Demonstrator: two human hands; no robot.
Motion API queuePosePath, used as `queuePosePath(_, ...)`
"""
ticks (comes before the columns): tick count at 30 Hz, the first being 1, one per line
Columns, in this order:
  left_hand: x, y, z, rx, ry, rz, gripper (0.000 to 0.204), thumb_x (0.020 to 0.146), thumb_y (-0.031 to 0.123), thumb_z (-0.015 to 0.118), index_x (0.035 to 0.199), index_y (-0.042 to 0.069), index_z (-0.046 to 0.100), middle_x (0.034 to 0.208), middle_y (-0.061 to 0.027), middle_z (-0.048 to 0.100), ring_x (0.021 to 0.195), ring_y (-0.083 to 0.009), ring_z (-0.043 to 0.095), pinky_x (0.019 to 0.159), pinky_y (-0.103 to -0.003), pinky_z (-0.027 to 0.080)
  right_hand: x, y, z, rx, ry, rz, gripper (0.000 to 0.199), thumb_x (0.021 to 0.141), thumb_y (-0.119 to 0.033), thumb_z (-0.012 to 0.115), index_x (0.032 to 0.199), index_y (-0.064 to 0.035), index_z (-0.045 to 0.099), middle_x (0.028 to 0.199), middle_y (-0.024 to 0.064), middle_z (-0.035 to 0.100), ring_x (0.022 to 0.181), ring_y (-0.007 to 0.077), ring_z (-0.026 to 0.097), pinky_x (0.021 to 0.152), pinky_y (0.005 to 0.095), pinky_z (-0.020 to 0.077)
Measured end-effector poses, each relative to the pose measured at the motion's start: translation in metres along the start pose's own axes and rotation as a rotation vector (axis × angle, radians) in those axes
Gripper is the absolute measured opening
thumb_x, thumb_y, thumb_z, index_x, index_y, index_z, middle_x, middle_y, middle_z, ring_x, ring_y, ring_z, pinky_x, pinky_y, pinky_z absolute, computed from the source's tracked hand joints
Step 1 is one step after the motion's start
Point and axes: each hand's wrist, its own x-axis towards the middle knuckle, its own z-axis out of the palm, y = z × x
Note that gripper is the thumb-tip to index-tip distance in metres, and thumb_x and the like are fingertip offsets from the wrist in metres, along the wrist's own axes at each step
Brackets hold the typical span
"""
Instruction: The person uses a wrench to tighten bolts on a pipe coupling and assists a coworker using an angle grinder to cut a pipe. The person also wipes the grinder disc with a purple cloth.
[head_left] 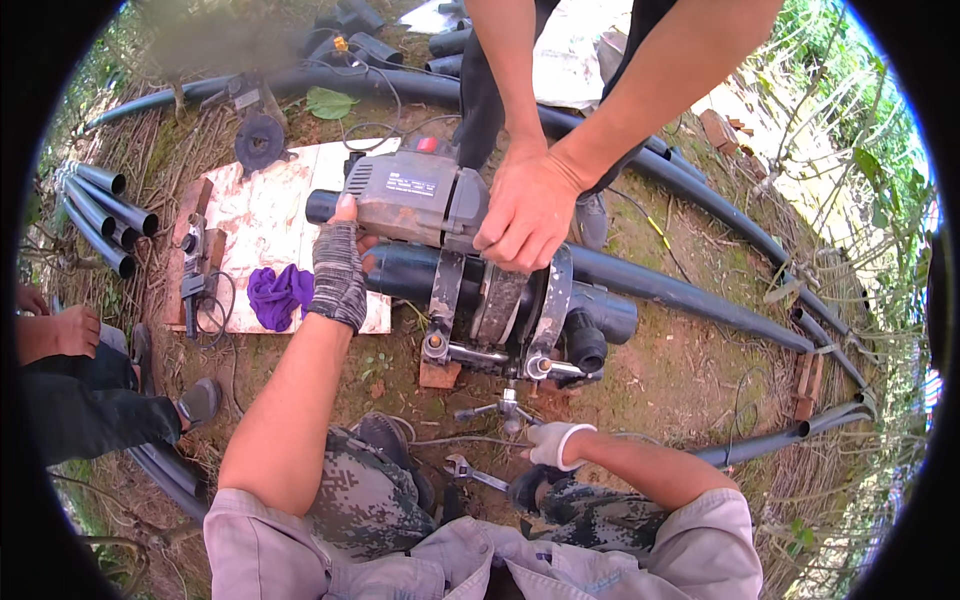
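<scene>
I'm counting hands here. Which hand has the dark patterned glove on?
The person's left hand, touching the grey machine. Their right hand wears a white glove, and the co-worker's hands are bare.

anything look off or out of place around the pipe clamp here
One thing: the brick under the clamp frame sits at one corner only, an improvised prop. An adjustable wrench lies loose in the dirt beside the right hand. Nothing looks spilled or broken.

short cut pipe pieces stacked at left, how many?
4 visible short dark plastic pipe pieces, side by side on the grass at far left. More may lie hidden behind or under them.
</scene>
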Motion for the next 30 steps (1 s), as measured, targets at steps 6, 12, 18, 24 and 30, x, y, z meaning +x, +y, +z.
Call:
queuePosePath(6, 0.008, 0.006, -0.005, -0.041, -0.005, -0.071, 0.067, 0.084, 0.068, 0.064, 0.123, 0.015, 0.055, 0.112, -0.0043, 0.059, 0.102, -0.0193, 0.058, 0.096, -0.046, 0.037, 0.007, 0.036, -0.004, -0.141, 0.366, 0.226, 0.049, 0.088, -0.036, 0.066, 0.123, -0.0016, 0.061, 0.118, 0.0243, 0.068, 0.113, 0.0391, 0.065, 0.096, 0.0460, 0.0505)
queuePosePath(12, 0.027, 0.015, 0.013, -0.107, -0.032, -0.145, 0.069, 0.080, 0.069, 0.069, 0.122, 0.016, 0.060, 0.114, -0.0057, 0.060, 0.110, -0.0241, 0.058, 0.099, -0.048, 0.037, 0.066, 0.040, 0.024, 0.158, 0.366, 0.171, 0.052, 0.088, -0.035, 0.065, 0.125, 0.0006, 0.059, 0.117, 0.0260, 0.068, 0.112, 0.0382, 0.065, 0.096, 0.0454, 0.0505)
queuePosePath(18, 0.026, 0.018, 0.017, -0.198, -0.114, -0.089, 0.055, 0.082, 0.049, 0.080, 0.120, 0.015, 0.060, 0.111, -0.0051, 0.066, 0.100, -0.0230, 0.064, 0.081, -0.039, 0.053, 0.094, 0.027, 0.044, 0.406, 0.706, 0.421, 0.039, 0.089, -0.035, 0.061, 0.112, -0.0038, 0.067, 0.113, 0.0210, 0.070, 0.105, 0.0368, 0.068, 0.092, 0.0465, 0.0536)
queuePosePath(24, 0.041, 0.014, -0.008, -0.161, -0.151, -0.028, 0.054, 0.083, 0.049, 0.078, 0.122, 0.014, 0.062, 0.113, -0.0058, 0.068, 0.102, -0.0228, 0.067, 0.088, -0.040, 0.056, 0.099, 0.024, 0.051, 0.379, 0.695, 0.353, 0.035, 0.087, -0.031, 0.061, 0.110, -0.0052, 0.069, 0.111, 0.0214, 0.070, 0.104, 0.0363, 0.068, 0.091, 0.0468, 0.0537)
queuePosePath(30, 0.034, 0.009, -0.001, 0.098, -0.047, 0.008, 0.047, 0.082, 0.061, 0.073, 0.104, 0.020, 0.065, 0.090, 0.0004, 0.062, 0.082, -0.0158, 0.058, 0.077, -0.037, 0.046, 0.087, 0.035, 0.040, 0.319, 0.511, 0.256, 0.050, 0.085, -0.041, 0.067, 0.116, -0.0017, 0.065, 0.113, 0.0251, 0.069, 0.109, 0.0408, 0.065, 0.096, 0.0468, 0.0508)
